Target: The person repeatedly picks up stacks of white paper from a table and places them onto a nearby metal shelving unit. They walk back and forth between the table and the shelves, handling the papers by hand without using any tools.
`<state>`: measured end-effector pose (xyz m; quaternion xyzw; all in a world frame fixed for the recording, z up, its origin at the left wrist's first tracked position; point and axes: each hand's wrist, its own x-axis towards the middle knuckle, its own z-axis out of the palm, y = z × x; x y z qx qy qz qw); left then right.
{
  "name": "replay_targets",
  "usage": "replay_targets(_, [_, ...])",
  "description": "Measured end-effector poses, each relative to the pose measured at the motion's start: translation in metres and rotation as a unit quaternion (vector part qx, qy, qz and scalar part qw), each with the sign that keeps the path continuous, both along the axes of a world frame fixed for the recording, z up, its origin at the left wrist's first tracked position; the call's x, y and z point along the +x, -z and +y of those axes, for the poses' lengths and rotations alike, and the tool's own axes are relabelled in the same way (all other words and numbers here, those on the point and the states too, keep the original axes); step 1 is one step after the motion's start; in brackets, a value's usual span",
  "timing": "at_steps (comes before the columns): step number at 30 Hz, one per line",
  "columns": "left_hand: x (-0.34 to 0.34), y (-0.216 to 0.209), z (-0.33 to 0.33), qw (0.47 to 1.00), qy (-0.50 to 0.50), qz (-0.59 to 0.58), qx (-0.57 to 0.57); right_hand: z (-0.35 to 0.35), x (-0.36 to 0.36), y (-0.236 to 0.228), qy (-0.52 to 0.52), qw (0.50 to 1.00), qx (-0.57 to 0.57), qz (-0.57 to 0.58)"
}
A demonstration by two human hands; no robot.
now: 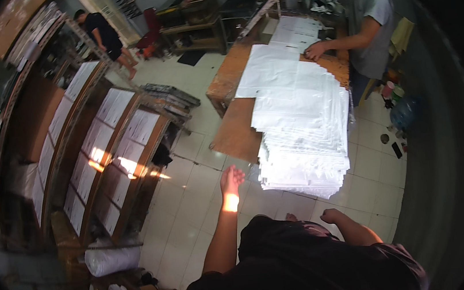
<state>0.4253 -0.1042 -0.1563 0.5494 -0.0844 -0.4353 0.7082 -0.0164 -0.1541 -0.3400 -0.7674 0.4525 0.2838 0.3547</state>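
A tall, fanned stack of white sheets [302, 148] covers the near end of the wooden table [228, 81] and reaches toward me. To its left, my left hand [232, 180] is raised over the floor, empty, with fingers loosely apart. My right hand [329, 216] hangs near my body, below the stack's near right corner. Its fingers look curled in, and nothing shows in them. Neither hand touches the sheets. Across the table, a co-worker's hand [317, 50] rests at the edge of the sheets.
On the left, wooden shelves [148, 146] hold rows of white sheets. A plastic-wrapped roll [113, 260] lies beside them. Another person [100, 36] is at the far left. A blue water jug [403, 113] and small items sit on the floor at right. A brown board [236, 130] juts from the table's left.
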Motion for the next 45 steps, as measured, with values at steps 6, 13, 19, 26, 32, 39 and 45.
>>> replay_targets(6, [0.007, -0.035, -0.160, 0.962, 0.167, 0.172, -0.128, 0.008, 0.027, -0.050, 0.232, 0.971, -0.014, -0.062])
replay_targets(13, [0.020, -0.028, -0.298, 0.879, 0.206, 0.418, -0.100, 0.124, 0.021, -0.063, 0.543, 0.840, 0.006, -0.007])
replay_targets(19, [0.015, -0.013, -0.360, 0.876, 0.235, 0.421, -0.007, 0.193, 0.090, -0.108, 0.643, 0.765, 0.024, 0.030])
replay_targets(26, [0.008, 0.022, -0.410, 0.841, 0.274, 0.465, 0.050, 0.179, 0.158, -0.131, 0.613, 0.789, 0.009, -0.041])
replay_targets(32, [-0.008, 0.046, -0.389, 0.858, 0.241, 0.443, 0.099, 0.133, 0.199, -0.145, 0.513, 0.853, 0.004, -0.095])
replay_targets(39, [0.005, -0.016, -0.276, 0.824, 0.283, 0.437, 0.222, 0.002, 0.244, -0.248, 0.546, 0.768, 0.131, -0.308])
replay_targets(45, [-0.002, -0.045, -0.188, 0.795, 0.360, 0.418, 0.253, -0.082, 0.288, -0.261, 0.739, 0.371, 0.086, -0.556])
